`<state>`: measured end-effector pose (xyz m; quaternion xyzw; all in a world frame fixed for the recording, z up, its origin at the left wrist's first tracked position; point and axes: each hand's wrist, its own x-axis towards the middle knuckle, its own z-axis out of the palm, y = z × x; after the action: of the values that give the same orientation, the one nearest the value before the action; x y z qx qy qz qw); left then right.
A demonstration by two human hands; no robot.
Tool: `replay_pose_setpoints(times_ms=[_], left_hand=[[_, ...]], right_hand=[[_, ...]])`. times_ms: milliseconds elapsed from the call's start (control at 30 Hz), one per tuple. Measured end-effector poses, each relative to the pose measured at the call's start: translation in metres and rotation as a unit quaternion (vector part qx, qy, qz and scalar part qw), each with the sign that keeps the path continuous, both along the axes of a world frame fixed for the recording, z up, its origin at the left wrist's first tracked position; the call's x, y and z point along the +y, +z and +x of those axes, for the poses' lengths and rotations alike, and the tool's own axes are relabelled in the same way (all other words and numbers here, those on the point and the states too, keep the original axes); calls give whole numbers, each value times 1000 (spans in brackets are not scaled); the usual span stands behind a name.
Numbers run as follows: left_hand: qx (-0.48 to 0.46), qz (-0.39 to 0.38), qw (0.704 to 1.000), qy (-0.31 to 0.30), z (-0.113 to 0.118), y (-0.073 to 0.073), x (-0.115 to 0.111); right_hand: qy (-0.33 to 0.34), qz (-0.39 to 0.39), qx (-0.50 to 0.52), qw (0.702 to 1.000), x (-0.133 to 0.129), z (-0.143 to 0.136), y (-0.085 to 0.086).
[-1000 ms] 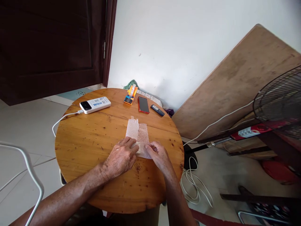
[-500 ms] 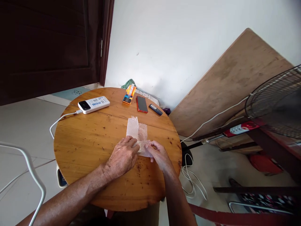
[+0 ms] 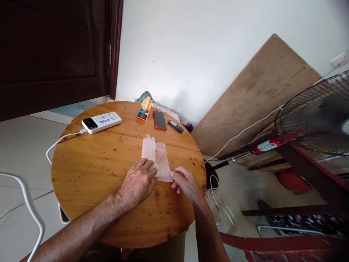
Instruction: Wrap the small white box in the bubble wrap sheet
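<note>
A sheet of what looks like bubble wrap [image 3: 163, 156] lies on the round wooden table [image 3: 89, 163], its left strip thicker and whiter than the thin right part. My left hand [image 3: 140, 178] rests over the lower left of the wrap, fingers curled together and pressing it down. A pale bit shows beside those fingertips; I cannot make out what it is. At the lower right corner, my right hand [image 3: 187, 183] pinches the wrap's edge between thumb and forefinger, its other fingers loosely bent.
Toward the back stand an orange tape dispenser [image 3: 145, 109], a red-edged phone [image 3: 160, 120] and a small dark device [image 3: 176, 126]. A white power bank [image 3: 102, 122] with a cable lies at left. A fan [image 3: 313, 112] is at right, near a leaning board [image 3: 253, 94].
My right hand has drawn the wrap's lower right corner outward, so the right part lies flatter and wider. My left hand stays on the wrap. The view has shifted slightly right.
</note>
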<state>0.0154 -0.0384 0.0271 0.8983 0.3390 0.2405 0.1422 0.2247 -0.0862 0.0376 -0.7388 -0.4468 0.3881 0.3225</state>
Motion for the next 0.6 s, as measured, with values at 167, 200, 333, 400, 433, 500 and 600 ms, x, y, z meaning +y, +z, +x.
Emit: replay_pose_setpoints(times_ms=[167, 200, 333, 400, 433, 500, 600], left_hand=[[-5, 13, 1000, 5, 0, -2, 0], [-7, 14, 1000, 5, 0, -2, 0], [-9, 20, 1000, 5, 0, -3, 1], [-9, 23, 1000, 6, 0, -4, 1], [-8, 24, 1000, 7, 0, -4, 1], [-7, 21, 1000, 9, 1, -4, 1], [-10, 14, 1000, 7, 0, -3, 1]], right_hand=[[23, -8, 67, 997, 3, -4, 2], [31, -4, 76, 997, 6, -4, 1], [50, 15, 62, 997, 17, -7, -2], [53, 16, 18, 998, 21, -8, -3], [56, 14, -10, 998, 22, -8, -3], [68, 6, -60, 996, 22, -9, -1], [84, -26, -52, 995, 16, -11, 2]])
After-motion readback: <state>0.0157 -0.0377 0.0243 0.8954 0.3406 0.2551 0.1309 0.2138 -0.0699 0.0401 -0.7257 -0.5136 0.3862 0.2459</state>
